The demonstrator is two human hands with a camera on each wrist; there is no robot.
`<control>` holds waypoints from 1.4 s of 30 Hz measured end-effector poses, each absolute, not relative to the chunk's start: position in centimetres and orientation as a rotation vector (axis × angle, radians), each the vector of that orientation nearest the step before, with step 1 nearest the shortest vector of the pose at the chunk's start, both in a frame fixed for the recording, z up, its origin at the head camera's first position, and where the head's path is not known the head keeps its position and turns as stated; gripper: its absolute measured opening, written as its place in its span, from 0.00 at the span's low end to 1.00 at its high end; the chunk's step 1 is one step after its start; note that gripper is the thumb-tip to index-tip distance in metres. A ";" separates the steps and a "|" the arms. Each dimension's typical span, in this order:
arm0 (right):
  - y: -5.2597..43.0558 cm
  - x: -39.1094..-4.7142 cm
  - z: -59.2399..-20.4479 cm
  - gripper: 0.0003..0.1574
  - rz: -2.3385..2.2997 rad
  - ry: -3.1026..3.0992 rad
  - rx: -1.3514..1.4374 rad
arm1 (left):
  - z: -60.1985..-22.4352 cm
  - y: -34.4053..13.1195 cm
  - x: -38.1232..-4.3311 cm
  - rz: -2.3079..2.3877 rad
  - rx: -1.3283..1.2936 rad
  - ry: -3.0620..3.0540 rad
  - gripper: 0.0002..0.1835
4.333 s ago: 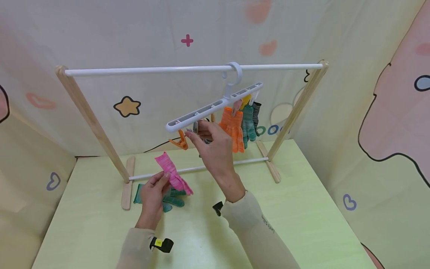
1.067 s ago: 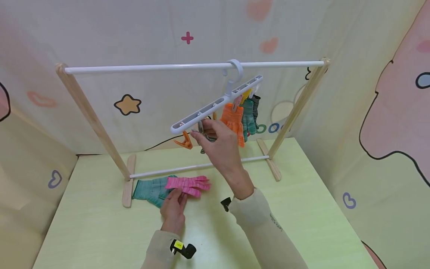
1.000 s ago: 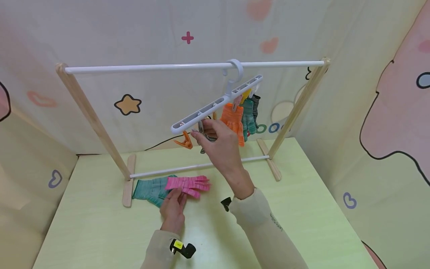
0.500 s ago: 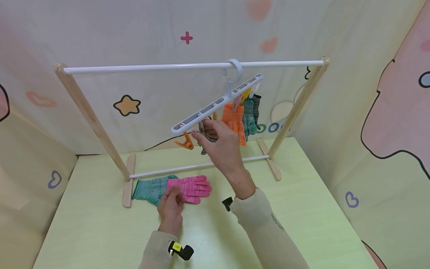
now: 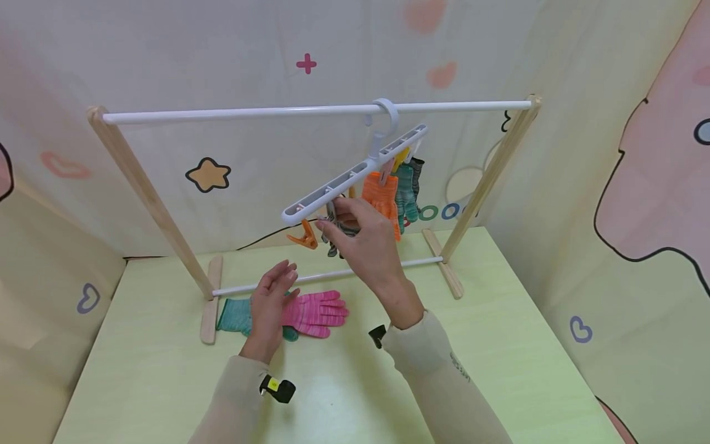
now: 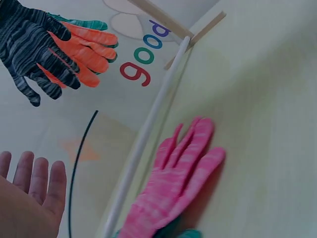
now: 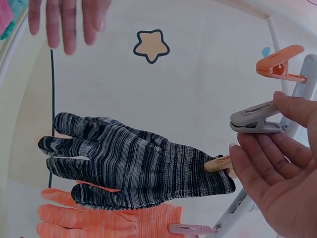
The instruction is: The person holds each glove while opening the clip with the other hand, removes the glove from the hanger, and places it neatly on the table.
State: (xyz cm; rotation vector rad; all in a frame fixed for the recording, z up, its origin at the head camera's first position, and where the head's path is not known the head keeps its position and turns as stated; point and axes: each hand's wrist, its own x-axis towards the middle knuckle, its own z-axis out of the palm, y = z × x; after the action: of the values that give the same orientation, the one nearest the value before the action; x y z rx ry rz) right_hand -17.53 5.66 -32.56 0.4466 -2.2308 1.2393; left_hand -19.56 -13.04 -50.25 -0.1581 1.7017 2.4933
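My right hand [image 5: 368, 246] pinches a grey clothespin [image 7: 255, 117] on the white hanger [image 5: 333, 188], thumb above and fingers below; nothing shows in the clothespin's jaws. Left of it hangs an orange clothespin [image 5: 305, 236], also holding nothing. Beside my right fingers, a tan clothespin [image 7: 218, 163] grips the cuff of a black-and-grey striped glove [image 7: 133, 163]. My left hand [image 5: 269, 308] is raised with fingers extended and holds nothing. Below it, a pink glove [image 5: 317, 313] lies spread, partly over a green glove [image 5: 234, 316] on the table.
The hanger hooks onto the white upper rod [image 5: 238, 115] of a wooden-legged rack. An orange glove [image 5: 381, 196], a teal glove [image 5: 405, 194] and a dark glove [image 5: 417, 176] hang from its right part. A lower rod [image 5: 327, 275] runs behind the gloves on the table [image 5: 444, 370].
My left hand has laid the pink glove flat on the table, let go of it and lifted up and left toward the hanger. My right hand keeps its hold at the hanger.
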 end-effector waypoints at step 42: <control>9.2 -18.1 -32.4 0.24 1.075 -2.103 0.315 | -42.7 -10.8 -24.8 2.221 0.344 1.946 0.22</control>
State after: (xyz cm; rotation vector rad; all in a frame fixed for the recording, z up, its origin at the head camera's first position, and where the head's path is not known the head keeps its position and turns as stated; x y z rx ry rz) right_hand -18.09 9.17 -32.38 0.3150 -2.1032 1.0745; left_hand -24.80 -10.84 -42.70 0.3438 1.9455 2.2210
